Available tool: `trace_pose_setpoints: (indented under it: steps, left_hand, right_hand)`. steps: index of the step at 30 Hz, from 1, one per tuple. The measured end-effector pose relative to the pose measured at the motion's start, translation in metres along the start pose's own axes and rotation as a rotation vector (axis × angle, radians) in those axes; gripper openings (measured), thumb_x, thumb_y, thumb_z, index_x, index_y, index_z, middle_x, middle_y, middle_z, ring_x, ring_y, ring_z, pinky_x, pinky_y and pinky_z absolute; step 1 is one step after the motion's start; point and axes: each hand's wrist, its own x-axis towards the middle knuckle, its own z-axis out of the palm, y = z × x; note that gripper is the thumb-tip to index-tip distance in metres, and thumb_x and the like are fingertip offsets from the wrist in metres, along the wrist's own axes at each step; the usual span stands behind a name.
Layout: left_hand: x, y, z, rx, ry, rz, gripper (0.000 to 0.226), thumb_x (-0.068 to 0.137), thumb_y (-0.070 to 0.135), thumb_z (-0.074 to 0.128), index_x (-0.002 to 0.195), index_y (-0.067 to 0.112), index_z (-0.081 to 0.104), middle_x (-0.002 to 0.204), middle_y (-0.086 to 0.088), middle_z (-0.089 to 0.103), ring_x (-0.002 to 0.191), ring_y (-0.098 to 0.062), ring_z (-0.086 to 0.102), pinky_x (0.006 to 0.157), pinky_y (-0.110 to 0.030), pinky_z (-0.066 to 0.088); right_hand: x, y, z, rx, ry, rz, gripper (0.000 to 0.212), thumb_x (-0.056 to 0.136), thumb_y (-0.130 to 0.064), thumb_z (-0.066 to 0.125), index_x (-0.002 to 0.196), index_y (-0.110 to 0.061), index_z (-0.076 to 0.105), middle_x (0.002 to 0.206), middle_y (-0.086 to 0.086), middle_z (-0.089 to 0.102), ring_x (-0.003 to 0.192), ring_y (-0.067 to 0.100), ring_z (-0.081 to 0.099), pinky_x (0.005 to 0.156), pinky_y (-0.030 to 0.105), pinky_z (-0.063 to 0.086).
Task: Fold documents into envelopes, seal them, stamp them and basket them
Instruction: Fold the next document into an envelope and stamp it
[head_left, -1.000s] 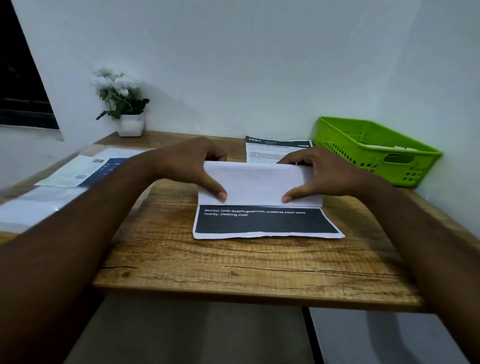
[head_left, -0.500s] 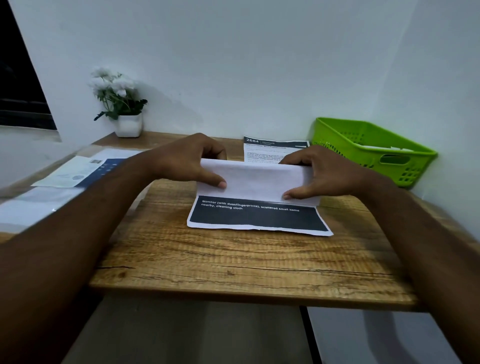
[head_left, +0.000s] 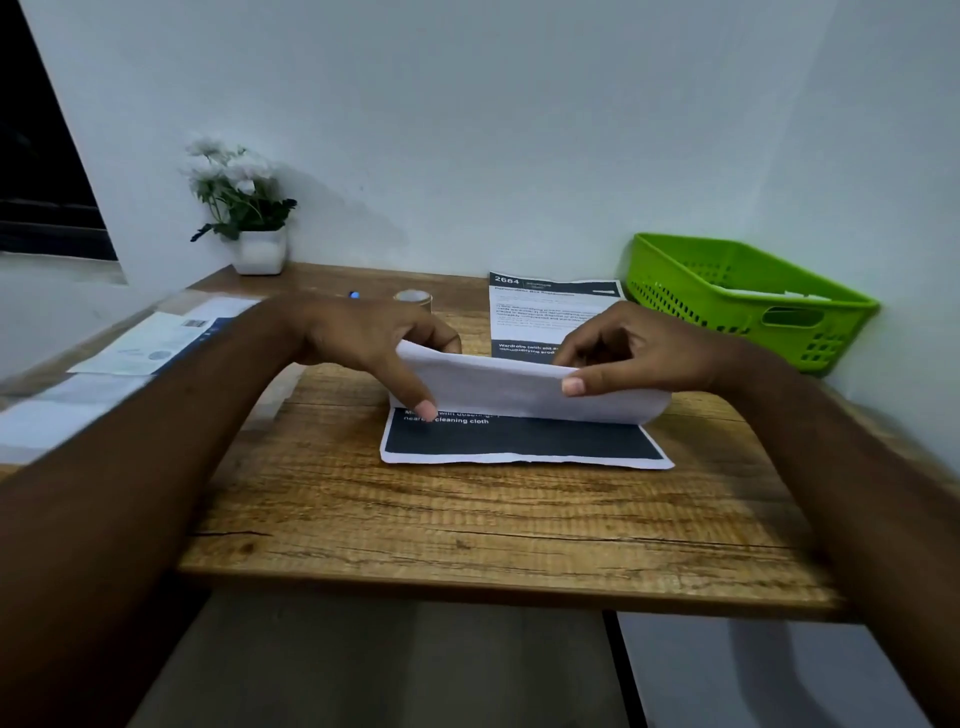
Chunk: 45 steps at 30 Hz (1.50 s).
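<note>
Left hand (head_left: 358, 338) and right hand (head_left: 644, 353) fingers (head_left: 587, 385) pinch the document (head_left: 519, 392); green basket (head_left: 727, 312) holds paper (head_left: 802, 296).

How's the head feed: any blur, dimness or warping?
Head view: dim, bluish light, no glare; wide-angle stretch on the forearms at the edges; papers at far left smeared soft; folded document, left hand, right hand and green basket read clearly.

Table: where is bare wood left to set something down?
Free: the wide strip between the folded document and the near edge of the table. Crowded: loose papers at left, tape roll at back centre, printed sheet and green basket at back right.
</note>
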Motion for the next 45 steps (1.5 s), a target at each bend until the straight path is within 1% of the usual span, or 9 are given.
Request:
trace_pose_setpoints:
  steps: [3, 6, 9, 16, 22, 26, 30, 37, 45]
  left_hand:
    - [-0.002, 0.001, -0.002, -0.056, -0.066, 0.014, 0.027, 0.061, 0.043, 0.079, 0.081, 0.035, 0.062, 0.09, 0.009, 0.062, 0.089, -0.008, 0.058, 0.07, -0.017, 0.044]
    - [-0.001, 0.002, -0.001, -0.127, -0.135, 0.021, 0.026, 0.063, 0.037, 0.078, 0.081, 0.034, 0.06, 0.101, -0.01, 0.059, 0.097, -0.015, 0.056, 0.075, -0.023, 0.046]
    - [0.0, 0.003, 0.0, -0.144, -0.158, 0.013, 0.028, 0.062, 0.034, 0.078, 0.083, 0.03, 0.06, 0.116, -0.022, 0.057, 0.104, -0.026, 0.057, 0.078, -0.024, 0.048]
    - [0.005, 0.007, 0.005, -0.032, -0.193, -0.018, 0.037, 0.055, 0.043, 0.081, 0.085, 0.038, 0.06, 0.099, 0.007, 0.058, 0.095, -0.008, 0.052, 0.083, -0.03, 0.044]
    - [0.012, 0.007, 0.01, 0.056, -0.167, -0.098, 0.05, 0.059, 0.042, 0.087, 0.101, 0.033, 0.06, 0.11, 0.002, 0.057, 0.097, -0.008, 0.052, 0.081, -0.02, 0.046]
    - [0.018, 0.01, 0.016, 0.051, -0.104, -0.098, 0.047, 0.057, 0.038, 0.079, 0.099, 0.028, 0.061, 0.098, 0.006, 0.056, 0.084, -0.002, 0.05, 0.067, -0.011, 0.043]
    - [0.023, 0.01, 0.017, 0.104, -0.078, -0.101, 0.043, 0.057, 0.038, 0.08, 0.094, 0.029, 0.06, 0.091, 0.009, 0.056, 0.081, -0.003, 0.05, 0.066, -0.015, 0.043]
    - [0.036, 0.01, 0.028, 0.2, 0.104, -0.031, 0.032, 0.072, 0.043, 0.077, 0.083, 0.018, 0.06, 0.067, 0.011, 0.052, 0.058, 0.001, 0.044, 0.054, -0.015, 0.035]
    - [0.019, 0.004, 0.046, 0.422, 0.348, 0.061, 0.027, 0.082, 0.049, 0.066, 0.084, 0.023, 0.058, 0.068, 0.013, 0.052, 0.061, -0.002, 0.046, 0.054, -0.016, 0.032]
  right_hand:
    - [-0.001, -0.002, 0.0, 0.001, -0.055, 0.04, 0.036, 0.071, -0.048, 0.074, 0.094, -0.021, 0.075, 0.088, 0.008, 0.072, 0.074, 0.013, 0.057, 0.066, 0.032, 0.042]
    - [-0.002, -0.004, 0.001, -0.021, -0.103, 0.073, 0.035, 0.069, -0.043, 0.08, 0.096, -0.022, 0.072, 0.087, 0.006, 0.069, 0.073, 0.013, 0.056, 0.065, 0.029, 0.042]
    - [-0.004, -0.008, -0.002, -0.002, -0.207, 0.127, 0.026, 0.071, -0.026, 0.082, 0.086, -0.018, 0.063, 0.073, -0.012, 0.059, 0.067, 0.006, 0.051, 0.062, 0.02, 0.04]
    - [-0.002, -0.013, 0.005, -0.004, -0.327, 0.175, 0.032, 0.068, -0.026, 0.087, 0.084, -0.024, 0.06, 0.078, -0.009, 0.057, 0.067, 0.005, 0.049, 0.061, 0.018, 0.041]
    - [0.003, -0.017, 0.012, -0.078, -0.346, 0.19, 0.043, 0.058, -0.038, 0.086, 0.091, -0.028, 0.061, 0.081, -0.005, 0.057, 0.069, 0.007, 0.051, 0.062, 0.025, 0.043]
    - [0.008, -0.019, 0.019, -0.099, -0.268, 0.158, 0.039, 0.063, -0.044, 0.082, 0.09, -0.024, 0.064, 0.071, -0.006, 0.056, 0.063, 0.006, 0.05, 0.06, 0.026, 0.041]
    - [0.015, -0.017, 0.029, -0.118, -0.16, 0.088, 0.032, 0.07, -0.042, 0.081, 0.085, -0.019, 0.065, 0.065, -0.002, 0.054, 0.058, 0.007, 0.047, 0.056, 0.023, 0.038]
    - [0.019, -0.016, 0.035, -0.144, -0.164, 0.092, 0.032, 0.069, -0.037, 0.085, 0.088, -0.023, 0.064, 0.063, -0.008, 0.054, 0.055, 0.002, 0.046, 0.053, 0.015, 0.035]
    - [0.009, -0.019, 0.039, -0.148, -0.099, 0.101, 0.035, 0.068, -0.04, 0.084, 0.093, -0.022, 0.067, 0.069, -0.003, 0.059, 0.059, 0.003, 0.05, 0.057, 0.02, 0.039]
